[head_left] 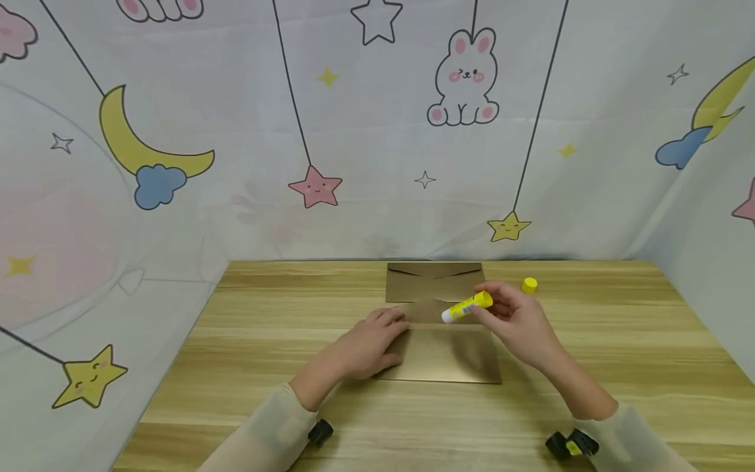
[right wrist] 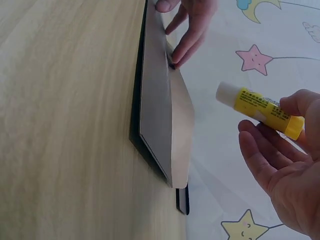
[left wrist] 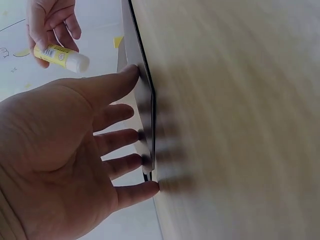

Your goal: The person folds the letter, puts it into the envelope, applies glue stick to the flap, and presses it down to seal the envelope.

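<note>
A brown envelope (head_left: 442,357) lies on the table with its flap (head_left: 425,311) opened away from me. My left hand (head_left: 368,344) rests on the envelope's left end, fingertips pressing it with the fingers nearly straight. In my right hand (head_left: 519,321) I hold a yellow glue stick (head_left: 468,306) between thumb and fingers, tilted, its white tip pointing left and down over the flap. The right wrist view shows the uncapped glue stick (right wrist: 260,107) in the air, apart from the envelope (right wrist: 157,100).
A second brown envelope (head_left: 436,282) lies behind the first, near the table's back edge. The yellow cap (head_left: 529,285) stands to its right on the wooden table (head_left: 619,341). A white cloth (head_left: 377,131) with printed stars and a rabbit hangs behind.
</note>
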The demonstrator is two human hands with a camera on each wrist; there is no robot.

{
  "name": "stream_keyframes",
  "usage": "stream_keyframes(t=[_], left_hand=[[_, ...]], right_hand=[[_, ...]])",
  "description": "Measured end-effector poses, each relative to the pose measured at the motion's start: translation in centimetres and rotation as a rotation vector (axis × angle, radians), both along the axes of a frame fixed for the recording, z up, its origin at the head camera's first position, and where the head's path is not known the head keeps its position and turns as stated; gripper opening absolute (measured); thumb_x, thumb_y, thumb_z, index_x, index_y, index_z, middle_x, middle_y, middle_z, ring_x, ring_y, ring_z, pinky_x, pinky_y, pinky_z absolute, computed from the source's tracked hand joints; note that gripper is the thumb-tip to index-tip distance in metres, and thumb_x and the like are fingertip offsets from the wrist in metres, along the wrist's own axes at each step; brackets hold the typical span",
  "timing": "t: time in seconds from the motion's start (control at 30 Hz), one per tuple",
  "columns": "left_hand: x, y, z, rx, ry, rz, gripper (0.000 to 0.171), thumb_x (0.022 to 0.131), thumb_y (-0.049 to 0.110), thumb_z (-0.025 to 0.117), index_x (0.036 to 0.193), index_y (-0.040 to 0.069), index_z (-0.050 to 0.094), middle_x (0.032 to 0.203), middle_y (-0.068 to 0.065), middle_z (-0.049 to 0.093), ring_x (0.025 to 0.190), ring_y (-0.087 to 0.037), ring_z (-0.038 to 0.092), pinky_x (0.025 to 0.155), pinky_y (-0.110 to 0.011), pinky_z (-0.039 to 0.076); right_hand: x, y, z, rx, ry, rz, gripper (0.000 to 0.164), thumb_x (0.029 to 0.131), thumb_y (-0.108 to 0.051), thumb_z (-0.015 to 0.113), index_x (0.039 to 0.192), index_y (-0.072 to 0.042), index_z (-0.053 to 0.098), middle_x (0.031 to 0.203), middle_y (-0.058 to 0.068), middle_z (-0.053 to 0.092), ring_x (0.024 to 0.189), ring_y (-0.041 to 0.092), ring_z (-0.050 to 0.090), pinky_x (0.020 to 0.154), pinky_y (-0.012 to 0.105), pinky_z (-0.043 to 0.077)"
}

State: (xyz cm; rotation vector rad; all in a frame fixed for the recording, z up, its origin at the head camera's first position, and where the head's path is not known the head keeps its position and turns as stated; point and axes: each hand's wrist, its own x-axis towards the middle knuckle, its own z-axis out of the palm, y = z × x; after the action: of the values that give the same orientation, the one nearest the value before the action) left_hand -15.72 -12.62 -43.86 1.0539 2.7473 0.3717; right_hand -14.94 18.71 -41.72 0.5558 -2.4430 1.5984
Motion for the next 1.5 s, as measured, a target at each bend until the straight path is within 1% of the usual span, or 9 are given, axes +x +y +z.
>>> stream_keyframes(t=[0.17, 0.4, 0.57, 0.67, 0.8, 0.97, 1.07, 1.33, 1.5], left_hand=[[0.2, 0.1, 0.1, -0.047, -0.036, 0.008, 0.059, 0.108, 0.035, 0.065, 0.16, 0.012, 0.048, 0.169, -0.014, 0.035, 0.156, -0.039, 0.028, 0.119, -0.061, 0.036], [0.1, 0.3, -0.2, -0.11, -0.034, 0.018, 0.059, 0.108, 0.039, 0.063, 0.161, 0.017, 0.047, 0.171, -0.012, 0.032, 0.158, -0.037, 0.026, 0.12, -0.061, 0.035], [0.2, 0.4, 0.0, -0.129, -0.046, 0.025, 0.059, 0.109, 0.04, 0.062, 0.162, 0.02, 0.047, 0.172, -0.011, 0.031, 0.158, -0.035, 0.025, 0.121, -0.06, 0.033], [0.2, 0.3, 0.1, -0.122, -0.043, 0.021, 0.059, 0.108, 0.039, 0.064, 0.161, 0.018, 0.049, 0.171, -0.011, 0.032, 0.158, -0.036, 0.027, 0.121, -0.06, 0.035], [0.3, 0.3, 0.3, -0.11, -0.041, 0.017, 0.058, 0.108, 0.038, 0.065, 0.16, 0.017, 0.05, 0.17, -0.013, 0.034, 0.157, -0.037, 0.029, 0.12, -0.06, 0.036], [0.2, 0.5, 0.4, -0.116, -0.039, 0.016, 0.058, 0.108, 0.038, 0.064, 0.16, 0.017, 0.05, 0.17, -0.012, 0.034, 0.157, -0.035, 0.029, 0.12, -0.06, 0.036], [0.2, 0.5, 0.4, -0.114, -0.039, 0.015, 0.058, 0.108, 0.038, 0.064, 0.16, 0.017, 0.05, 0.17, -0.012, 0.034, 0.157, -0.035, 0.028, 0.12, -0.06, 0.036], [0.1, 0.4, 0.3, -0.115, -0.038, 0.016, 0.059, 0.108, 0.039, 0.064, 0.16, 0.016, 0.049, 0.17, -0.012, 0.033, 0.157, -0.036, 0.028, 0.119, -0.06, 0.036], [0.2, 0.4, 0.4, -0.108, -0.035, 0.013, 0.059, 0.108, 0.038, 0.065, 0.16, 0.015, 0.049, 0.17, -0.013, 0.033, 0.157, -0.037, 0.029, 0.119, -0.061, 0.037]], right_hand=[[0.1, -0.3, -0.1, 0.076, 0.062, 0.025, 0.036, 0.095, -0.001, 0.079, 0.129, 0.0, 0.066, 0.107, 0.01, 0.074, 0.091, 0.021, 0.076, 0.077, 0.027, 0.063], [0.4, -1.1, 0.1, 0.218, 0.135, 0.081, 0.038, 0.092, 0.004, 0.079, 0.127, -0.003, 0.066, 0.102, 0.004, 0.074, 0.083, 0.014, 0.074, 0.073, 0.028, 0.063], [0.3, -1.9, -0.2, 0.342, 0.16, 0.13, 0.039, 0.094, 0.0, 0.078, 0.131, -0.003, 0.066, 0.105, 0.002, 0.074, 0.088, 0.014, 0.075, 0.075, 0.032, 0.064], [0.2, -2.4, -0.5, 0.387, 0.142, 0.157, 0.04, 0.095, -0.003, 0.076, 0.134, -0.001, 0.065, 0.115, 0.009, 0.074, 0.092, 0.018, 0.075, 0.077, 0.035, 0.064], [0.2, -3.1, -0.9, 0.393, 0.128, 0.169, 0.039, 0.096, -0.004, 0.076, 0.134, 0.0, 0.065, 0.125, 0.016, 0.072, 0.093, 0.02, 0.076, 0.078, 0.034, 0.064], [0.2, -4.0, -1.1, 0.373, 0.119, 0.189, 0.037, 0.097, -0.005, 0.076, 0.133, -0.001, 0.065, 0.123, 0.012, 0.072, 0.094, 0.016, 0.075, 0.079, 0.031, 0.063], [0.2, -4.8, -1.1, 0.385, 0.116, 0.2, 0.037, 0.098, -0.007, 0.075, 0.134, -0.003, 0.065, 0.123, 0.01, 0.072, 0.095, 0.015, 0.074, 0.08, 0.032, 0.063], [-0.3, -7.0, -1.3, 0.414, 0.144, 0.222, 0.038, 0.099, -0.009, 0.074, 0.136, -0.003, 0.065, 0.124, 0.009, 0.072, 0.097, 0.016, 0.074, 0.081, 0.037, 0.063], [-0.5, -7.8, -1.3, 0.429, 0.176, 0.224, 0.036, 0.099, -0.009, 0.074, 0.135, -0.005, 0.066, 0.117, 0.007, 0.076, 0.096, 0.017, 0.075, 0.077, 0.04, 0.063]])
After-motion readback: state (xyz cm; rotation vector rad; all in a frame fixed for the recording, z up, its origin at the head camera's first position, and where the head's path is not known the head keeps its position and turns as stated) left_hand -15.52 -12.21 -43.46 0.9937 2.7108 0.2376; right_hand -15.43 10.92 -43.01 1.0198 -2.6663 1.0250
